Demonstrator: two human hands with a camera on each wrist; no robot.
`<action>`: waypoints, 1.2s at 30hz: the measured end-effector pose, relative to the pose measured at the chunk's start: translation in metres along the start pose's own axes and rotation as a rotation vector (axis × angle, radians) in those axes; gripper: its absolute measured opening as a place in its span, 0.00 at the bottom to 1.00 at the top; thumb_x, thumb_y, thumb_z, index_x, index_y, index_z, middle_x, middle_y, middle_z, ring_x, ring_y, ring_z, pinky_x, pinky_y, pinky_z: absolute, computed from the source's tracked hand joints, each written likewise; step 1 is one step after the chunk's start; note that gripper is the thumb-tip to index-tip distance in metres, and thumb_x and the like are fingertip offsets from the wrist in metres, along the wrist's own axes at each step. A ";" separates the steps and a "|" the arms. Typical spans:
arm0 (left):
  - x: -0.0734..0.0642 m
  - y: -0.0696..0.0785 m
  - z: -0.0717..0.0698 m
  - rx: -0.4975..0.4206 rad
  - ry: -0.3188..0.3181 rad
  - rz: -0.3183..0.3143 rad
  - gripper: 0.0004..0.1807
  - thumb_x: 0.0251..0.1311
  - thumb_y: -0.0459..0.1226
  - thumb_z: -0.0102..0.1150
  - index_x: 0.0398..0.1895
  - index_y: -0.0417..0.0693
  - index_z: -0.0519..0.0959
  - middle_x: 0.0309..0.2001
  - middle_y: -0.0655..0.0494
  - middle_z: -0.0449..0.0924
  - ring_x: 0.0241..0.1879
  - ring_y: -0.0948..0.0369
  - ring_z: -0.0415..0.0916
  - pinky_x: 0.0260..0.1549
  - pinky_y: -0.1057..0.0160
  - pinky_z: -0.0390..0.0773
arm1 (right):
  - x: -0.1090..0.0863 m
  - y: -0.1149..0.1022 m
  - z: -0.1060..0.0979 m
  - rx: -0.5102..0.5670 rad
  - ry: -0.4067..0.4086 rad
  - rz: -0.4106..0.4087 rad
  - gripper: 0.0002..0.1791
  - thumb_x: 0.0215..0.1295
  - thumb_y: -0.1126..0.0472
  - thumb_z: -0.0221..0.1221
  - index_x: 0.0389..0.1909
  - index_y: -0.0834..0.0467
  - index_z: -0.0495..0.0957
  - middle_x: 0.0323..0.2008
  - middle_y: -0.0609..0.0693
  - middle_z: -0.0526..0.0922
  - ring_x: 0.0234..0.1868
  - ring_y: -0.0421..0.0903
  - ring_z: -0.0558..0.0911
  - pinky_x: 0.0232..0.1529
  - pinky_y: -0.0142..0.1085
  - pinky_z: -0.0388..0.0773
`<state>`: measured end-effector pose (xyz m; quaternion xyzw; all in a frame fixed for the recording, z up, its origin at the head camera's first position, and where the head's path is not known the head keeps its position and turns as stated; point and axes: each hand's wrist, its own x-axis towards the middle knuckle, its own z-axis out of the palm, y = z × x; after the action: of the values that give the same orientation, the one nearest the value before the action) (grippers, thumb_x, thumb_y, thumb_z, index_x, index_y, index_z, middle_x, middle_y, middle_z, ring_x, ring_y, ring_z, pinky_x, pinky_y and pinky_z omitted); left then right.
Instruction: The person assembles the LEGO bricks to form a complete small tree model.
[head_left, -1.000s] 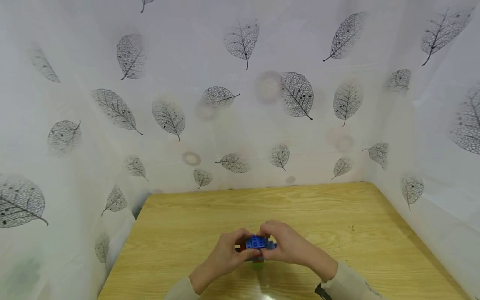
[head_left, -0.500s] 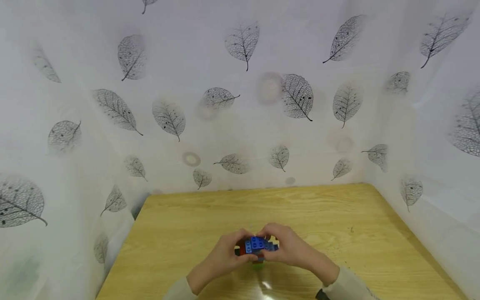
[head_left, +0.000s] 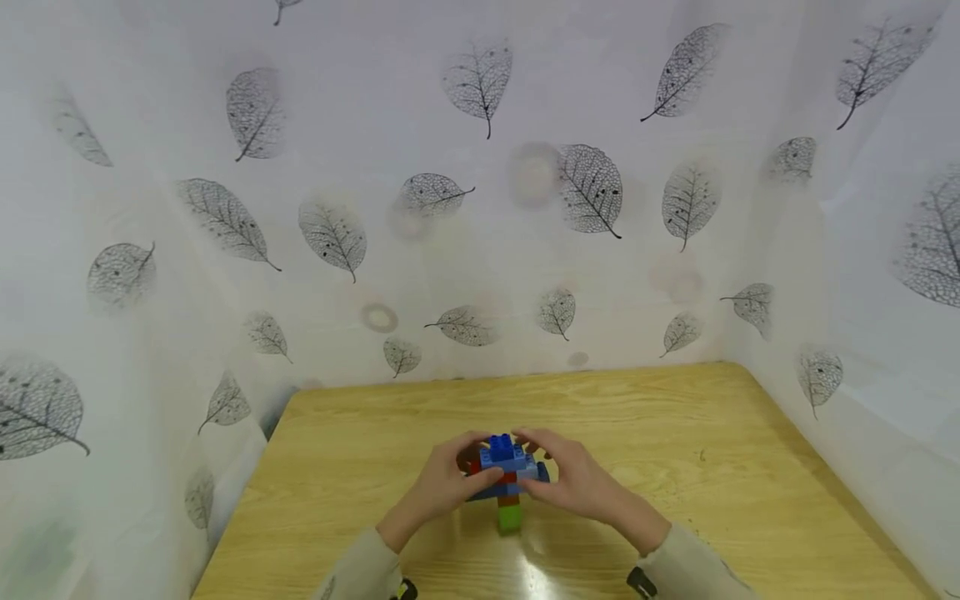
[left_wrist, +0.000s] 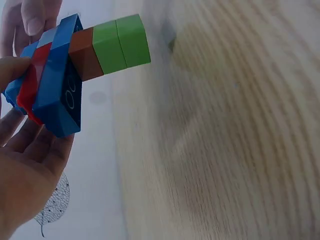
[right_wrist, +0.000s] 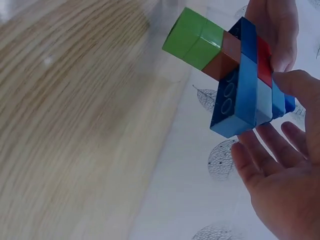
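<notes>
Between both hands, a toy brick build (head_left: 501, 450) stands upright at the front middle of the table. It has blue bricks on top, a red brick (left_wrist: 35, 82) and a long dark-blue brick (right_wrist: 244, 95) below, then a brown brick (left_wrist: 85, 55) and a green stem (head_left: 510, 517). My left hand (head_left: 438, 483) holds the build's left side, thumb in front, fingers behind. My right hand (head_left: 581, 482) holds the right side, its thumb against the bricks and some fingers spread. Fingers hide parts of both sides. I cannot tell whether the stem touches the table.
The wooden table (head_left: 360, 433) has a light wood grain and shows a bright reflection near its front. A white curtain (head_left: 375, 125) printed with grey leaves surrounds it at the back and sides.
The build has moved away from me and tipped more upright, so its green stem now shows below. Both hands have moved with it, and the right fingers look looser.
</notes>
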<state>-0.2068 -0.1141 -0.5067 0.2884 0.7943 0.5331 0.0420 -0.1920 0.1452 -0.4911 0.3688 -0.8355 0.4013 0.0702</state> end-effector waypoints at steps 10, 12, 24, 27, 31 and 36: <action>0.025 -0.014 -0.008 -0.005 0.043 -0.146 0.27 0.71 0.42 0.67 0.68 0.39 0.78 0.52 0.42 0.88 0.46 0.55 0.86 0.44 0.61 0.85 | 0.015 0.017 0.004 0.005 -0.007 0.067 0.36 0.60 0.67 0.73 0.70 0.60 0.73 0.61 0.55 0.83 0.52 0.50 0.85 0.54 0.42 0.85; 0.028 -0.018 -0.008 -0.016 0.058 -0.181 0.28 0.70 0.43 0.68 0.68 0.39 0.77 0.53 0.41 0.87 0.49 0.53 0.86 0.47 0.57 0.86 | 0.017 0.020 0.006 -0.001 -0.019 0.091 0.37 0.60 0.68 0.73 0.71 0.60 0.72 0.62 0.55 0.82 0.53 0.51 0.84 0.53 0.42 0.85; 0.037 -0.037 -0.008 -0.011 0.094 -0.225 0.29 0.69 0.44 0.70 0.68 0.42 0.78 0.56 0.40 0.85 0.50 0.50 0.86 0.51 0.51 0.86 | 0.028 0.046 0.019 -0.016 -0.043 0.240 0.39 0.59 0.66 0.74 0.72 0.60 0.71 0.61 0.54 0.82 0.55 0.50 0.83 0.53 0.42 0.84; 0.036 -0.042 -0.009 0.016 0.063 -0.210 0.32 0.66 0.43 0.73 0.71 0.42 0.75 0.59 0.39 0.82 0.53 0.49 0.85 0.56 0.49 0.84 | 0.030 0.055 0.019 0.008 -0.041 0.291 0.40 0.59 0.65 0.74 0.73 0.61 0.72 0.60 0.54 0.83 0.54 0.49 0.82 0.52 0.42 0.84; 0.033 -0.047 -0.008 0.061 0.023 -0.211 0.38 0.63 0.44 0.75 0.73 0.43 0.73 0.62 0.40 0.81 0.55 0.49 0.82 0.59 0.47 0.82 | 0.032 0.062 0.020 0.037 -0.045 0.337 0.40 0.57 0.66 0.73 0.72 0.62 0.72 0.61 0.56 0.83 0.55 0.50 0.83 0.54 0.43 0.83; 0.030 -0.053 -0.006 0.111 -0.003 -0.211 0.40 0.65 0.45 0.74 0.76 0.40 0.69 0.68 0.39 0.77 0.61 0.46 0.80 0.64 0.43 0.78 | 0.033 0.070 0.025 0.072 -0.061 0.370 0.40 0.57 0.67 0.73 0.72 0.65 0.72 0.62 0.59 0.83 0.57 0.53 0.83 0.59 0.49 0.82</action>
<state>-0.2558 -0.1179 -0.5432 0.2059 0.8484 0.4806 0.0828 -0.2582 0.1368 -0.5371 0.2233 -0.8759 0.4256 -0.0434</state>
